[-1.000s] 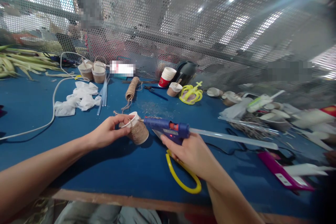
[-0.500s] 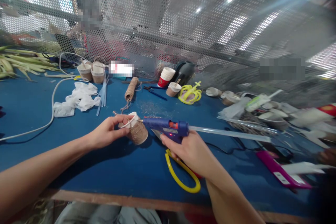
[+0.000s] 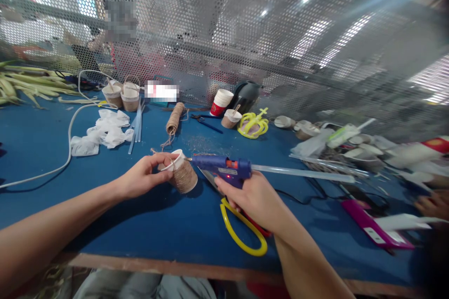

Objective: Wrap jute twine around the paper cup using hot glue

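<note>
My left hand (image 3: 142, 177) grips a small paper cup (image 3: 181, 172) wrapped in brown twine, tilted with its white rim up and to the left. My right hand (image 3: 253, 197) is closed round the handle of a blue hot glue gun (image 3: 222, 166). Its nozzle touches the cup's rim. A clear glue stick (image 3: 301, 173) pokes out of the gun's back toward the right. Yellow-handled scissors (image 3: 242, 233) lie on the blue table (image 3: 168, 229) beneath my right hand.
A twine spool (image 3: 174, 119), crumpled white plastic (image 3: 101, 133), several cups (image 3: 122, 95), a yellow crown (image 3: 253, 124) and a white cable (image 3: 68, 149) lie further back. Clutter and a pink object (image 3: 372, 230) fill the right side, where another person's hand (image 3: 433, 204) shows. A perforated metal screen (image 3: 245, 32) stands behind.
Both hands stay almost still. The glue gun has crept slightly upward and its nozzle remains at the cup's rim. The other person's hand at the right edge has come further into view.
</note>
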Demonstrator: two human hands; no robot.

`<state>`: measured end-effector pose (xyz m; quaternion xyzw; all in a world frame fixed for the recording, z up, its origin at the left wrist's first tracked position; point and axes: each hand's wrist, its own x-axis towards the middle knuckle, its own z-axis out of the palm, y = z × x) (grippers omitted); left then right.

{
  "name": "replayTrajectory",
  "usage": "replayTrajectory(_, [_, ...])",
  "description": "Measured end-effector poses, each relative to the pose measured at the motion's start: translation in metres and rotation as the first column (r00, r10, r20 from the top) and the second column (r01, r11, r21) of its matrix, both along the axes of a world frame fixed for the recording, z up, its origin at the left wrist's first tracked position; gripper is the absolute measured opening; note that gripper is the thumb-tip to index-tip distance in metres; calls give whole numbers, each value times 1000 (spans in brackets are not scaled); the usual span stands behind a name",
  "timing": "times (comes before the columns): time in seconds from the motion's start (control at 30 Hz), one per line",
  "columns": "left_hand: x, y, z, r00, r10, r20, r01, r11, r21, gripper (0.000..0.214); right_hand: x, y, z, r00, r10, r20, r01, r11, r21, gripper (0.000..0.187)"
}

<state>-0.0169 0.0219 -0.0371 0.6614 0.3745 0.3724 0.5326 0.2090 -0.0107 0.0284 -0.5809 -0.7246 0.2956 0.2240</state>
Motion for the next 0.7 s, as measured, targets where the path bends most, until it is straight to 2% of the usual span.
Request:
replayTrajectory(0.23, [1, -1, 5, 1000, -5, -17, 5, 1000, 8, 25, -5, -8, 1, 1000, 26, -12, -27, 999, -25, 32])
replayTrajectory(0.4, [1, -1, 5, 1000, -7, -2, 7, 1000, 14, 22, -7, -10, -5, 997, 75, 26, -75, 997, 21, 29])
replayTrajectory(0.57, [0, 0, 3, 1000, -15, -11, 15, 999, 31, 23, -5, -6, -2, 999, 41, -35, -42, 999, -24, 31])
replayTrajectory(0.7, [0, 1, 1, 1000, -6, -25, 7, 1000, 24, 26, -1, -1, 1, 1000, 1, 6, -1, 1000, -29, 31])
